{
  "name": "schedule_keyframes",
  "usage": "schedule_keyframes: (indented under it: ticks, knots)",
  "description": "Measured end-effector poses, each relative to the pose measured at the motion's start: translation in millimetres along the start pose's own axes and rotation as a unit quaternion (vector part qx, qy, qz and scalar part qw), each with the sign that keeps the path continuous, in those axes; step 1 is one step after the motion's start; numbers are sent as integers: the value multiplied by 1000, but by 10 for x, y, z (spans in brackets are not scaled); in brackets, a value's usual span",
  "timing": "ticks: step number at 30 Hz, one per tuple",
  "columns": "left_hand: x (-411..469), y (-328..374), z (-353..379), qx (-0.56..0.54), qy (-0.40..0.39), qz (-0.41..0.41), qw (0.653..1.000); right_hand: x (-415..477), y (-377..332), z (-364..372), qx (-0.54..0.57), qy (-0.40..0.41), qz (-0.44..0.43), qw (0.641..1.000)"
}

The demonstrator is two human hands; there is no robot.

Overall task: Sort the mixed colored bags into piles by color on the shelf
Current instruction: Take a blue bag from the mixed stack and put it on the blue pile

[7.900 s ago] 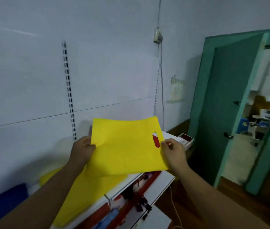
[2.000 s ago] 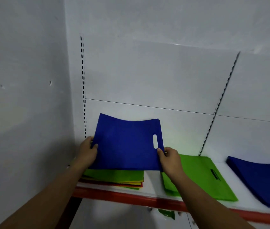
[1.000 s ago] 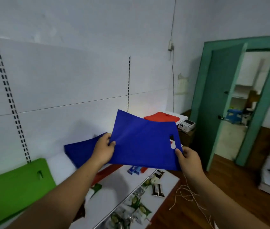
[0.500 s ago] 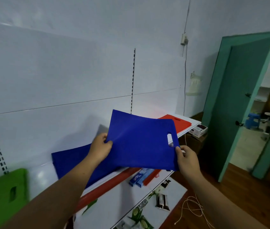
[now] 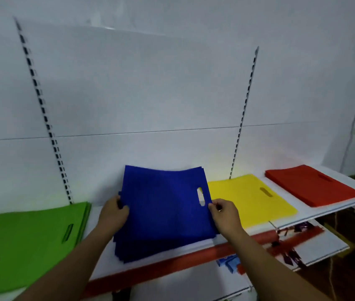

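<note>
I hold a flat blue bag (image 5: 163,198) with a cut-out handle just above the blue pile (image 5: 150,246) on the white shelf (image 5: 315,213). My left hand (image 5: 113,213) grips its left edge and my right hand (image 5: 224,213) pinches its right edge below the handle slot. The bag's far side tilts up toward the wall. A green pile (image 5: 24,242) lies on the left, a yellow pile (image 5: 250,198) just right of the blue one, and a red pile (image 5: 311,185) at the far right.
The shelf has a red front strip (image 5: 172,268). White back panels with two slotted uprights (image 5: 44,114) stand behind it. A lower shelf (image 5: 315,246) at the right carries small packaged goods.
The view has swung back left to face the shelf. The blue bag, held in the air to the right half a second ago, is now down over the blue pile.
</note>
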State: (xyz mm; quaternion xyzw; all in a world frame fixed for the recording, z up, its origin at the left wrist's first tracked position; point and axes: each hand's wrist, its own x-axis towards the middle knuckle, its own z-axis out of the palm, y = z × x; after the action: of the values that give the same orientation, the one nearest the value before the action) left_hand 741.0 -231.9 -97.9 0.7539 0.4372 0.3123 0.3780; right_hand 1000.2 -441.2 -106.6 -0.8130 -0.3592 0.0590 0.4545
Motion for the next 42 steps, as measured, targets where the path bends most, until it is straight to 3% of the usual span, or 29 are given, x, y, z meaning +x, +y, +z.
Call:
schedule_keyframes:
  ticks: [8,15,26,37,39,42]
  knots:
    - [-236,-570,168,27,38,-63,997,342,432,492,-44,-93,-42,994]
    - [-157,-738,253,43,67,-75,994,488,660,652,16,-75,15,997]
    - [-157,-670,217,-46,-35,-88,994,581,832,731,-58,-145,-9,988]
    - [-182,-574,184,-3,-33,-135,990,551,614,576,-70,-204,35,976]
    - [-166,-443,130,44,-40,-136,989,544,471,433,-58,-190,36,980]
    - [-151,-53,-86,87,21,-81,993,553,179,257,-38,-110,-39,992]
